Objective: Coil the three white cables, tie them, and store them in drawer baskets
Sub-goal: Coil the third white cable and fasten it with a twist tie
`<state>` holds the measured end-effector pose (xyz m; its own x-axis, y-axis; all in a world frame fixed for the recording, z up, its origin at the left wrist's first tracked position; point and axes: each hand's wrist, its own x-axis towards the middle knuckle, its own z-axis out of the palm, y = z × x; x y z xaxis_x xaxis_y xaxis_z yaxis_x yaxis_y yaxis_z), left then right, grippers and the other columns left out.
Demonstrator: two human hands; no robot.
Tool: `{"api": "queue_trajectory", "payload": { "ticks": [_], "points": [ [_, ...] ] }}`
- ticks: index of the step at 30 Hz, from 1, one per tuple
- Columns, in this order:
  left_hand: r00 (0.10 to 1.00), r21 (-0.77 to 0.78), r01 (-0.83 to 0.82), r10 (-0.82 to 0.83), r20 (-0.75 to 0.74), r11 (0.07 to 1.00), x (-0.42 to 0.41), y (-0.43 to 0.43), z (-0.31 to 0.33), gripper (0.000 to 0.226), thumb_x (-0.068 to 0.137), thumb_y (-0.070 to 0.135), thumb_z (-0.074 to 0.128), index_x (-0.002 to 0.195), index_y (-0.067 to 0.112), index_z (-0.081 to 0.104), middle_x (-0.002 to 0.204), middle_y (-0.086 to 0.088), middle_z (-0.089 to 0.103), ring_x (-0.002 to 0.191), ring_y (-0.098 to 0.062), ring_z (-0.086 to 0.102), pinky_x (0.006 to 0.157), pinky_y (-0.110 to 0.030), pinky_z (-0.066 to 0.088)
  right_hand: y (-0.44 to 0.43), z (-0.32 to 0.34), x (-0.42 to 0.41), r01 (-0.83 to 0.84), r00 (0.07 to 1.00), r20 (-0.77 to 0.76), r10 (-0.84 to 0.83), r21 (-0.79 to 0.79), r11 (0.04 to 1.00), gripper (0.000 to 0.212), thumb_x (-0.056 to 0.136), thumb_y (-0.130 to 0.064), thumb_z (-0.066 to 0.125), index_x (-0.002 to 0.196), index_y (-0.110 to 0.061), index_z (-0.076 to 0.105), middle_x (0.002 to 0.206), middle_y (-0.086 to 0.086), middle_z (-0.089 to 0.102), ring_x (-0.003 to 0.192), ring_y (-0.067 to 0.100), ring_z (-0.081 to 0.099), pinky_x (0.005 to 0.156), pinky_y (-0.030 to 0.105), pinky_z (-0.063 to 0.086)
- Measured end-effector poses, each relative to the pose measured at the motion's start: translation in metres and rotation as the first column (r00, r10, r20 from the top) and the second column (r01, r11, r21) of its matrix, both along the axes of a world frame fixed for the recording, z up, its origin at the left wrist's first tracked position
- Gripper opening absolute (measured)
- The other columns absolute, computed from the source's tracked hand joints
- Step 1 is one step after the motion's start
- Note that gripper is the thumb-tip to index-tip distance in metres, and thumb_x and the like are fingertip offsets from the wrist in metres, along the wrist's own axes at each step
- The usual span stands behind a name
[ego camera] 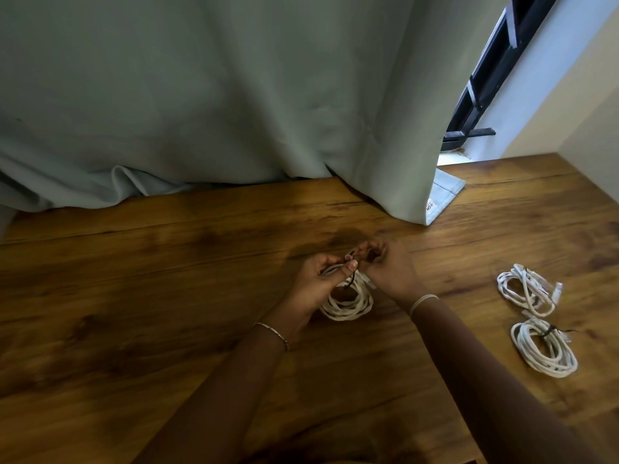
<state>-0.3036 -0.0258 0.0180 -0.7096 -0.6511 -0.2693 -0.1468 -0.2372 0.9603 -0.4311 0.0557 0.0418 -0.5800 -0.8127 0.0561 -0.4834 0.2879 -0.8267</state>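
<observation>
A coiled white cable (348, 304) hangs just above the wooden table (150, 296) at its middle. My left hand (316, 283) grips the top of this coil, thumb pressed on a thin black tie (351, 281) wrapped round it. My right hand (388, 266) pinches the tie's upper end close beside the left thumb. Two more white coils lie on the table at the right: the farther coil (526, 293) shows a clear plug at its right side, and the nearer coil (544, 349) has a black tie around its top.
A grey-green curtain (217, 112) hangs along the table's far edge, its hem resting on the wood at the right. A dark window frame (485, 85) and a pale wall stand at the far right. No drawer or basket is in view.
</observation>
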Motion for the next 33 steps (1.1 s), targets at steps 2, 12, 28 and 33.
{"api": "queue_trajectory", "payload": {
  "ticks": [2, 12, 28, 33],
  "points": [
    [0.999, -0.022, -0.032, 0.032, -0.003, 0.999, -0.004, -0.001, 0.003, 0.030, 0.081, 0.023, 0.073, 0.103, 0.005, 0.063, 0.104, -0.009, 0.070, 0.094, -0.015, 0.065, 0.080, -0.025, 0.053, -0.003, 0.002, -0.001, -0.009, 1.000, -0.030, 0.008, -0.015, 1.000, 0.025, 0.076, -0.001, 0.070, 0.074, -0.025, 0.070, 0.072, -0.016, 0.065, 0.068, -0.003, 0.062, 0.061, 0.013, 0.046],
    [0.997, 0.063, -0.080, 0.081, -0.012, 0.995, -0.011, -0.015, 0.009, 0.014, 0.078, 0.011, 0.075, 0.090, 0.010, 0.068, 0.093, -0.006, 0.070, 0.085, -0.015, 0.065, 0.076, -0.025, 0.052, -0.019, 0.004, -0.011, 0.019, 0.998, 0.055, -0.021, 0.033, 0.999, 0.003, 0.083, -0.015, 0.071, 0.084, -0.016, 0.068, 0.084, 0.000, 0.072, 0.084, 0.017, 0.068, 0.078, 0.035, 0.056],
    [0.999, 0.097, -0.047, 0.047, 0.009, 0.994, 0.000, 0.006, 0.028, 0.007, 0.081, 0.015, 0.071, 0.084, 0.012, 0.066, 0.083, 0.000, 0.067, 0.076, -0.009, 0.061, 0.068, -0.020, 0.049, -0.016, 0.016, -0.015, 0.165, 0.981, 0.110, -0.162, -0.019, 0.986, 0.011, 0.084, -0.018, 0.071, 0.079, -0.015, 0.061, 0.074, 0.002, 0.065, 0.074, 0.025, 0.064, 0.073, 0.039, 0.053],
    [0.999, 0.093, -0.039, 0.042, -0.034, 0.995, 0.003, 0.014, 0.037, 0.018, 0.081, 0.011, 0.072, 0.096, 0.002, 0.068, 0.086, -0.005, 0.068, 0.076, -0.013, 0.064, 0.062, -0.017, 0.052, -0.008, 0.028, -0.009, 0.186, 0.972, 0.155, -0.175, -0.062, 0.981, 0.014, 0.086, -0.014, 0.068, 0.088, -0.002, 0.061, 0.075, 0.005, 0.063, 0.062, 0.021, 0.059, 0.063, 0.035, 0.050]
  ]
}}
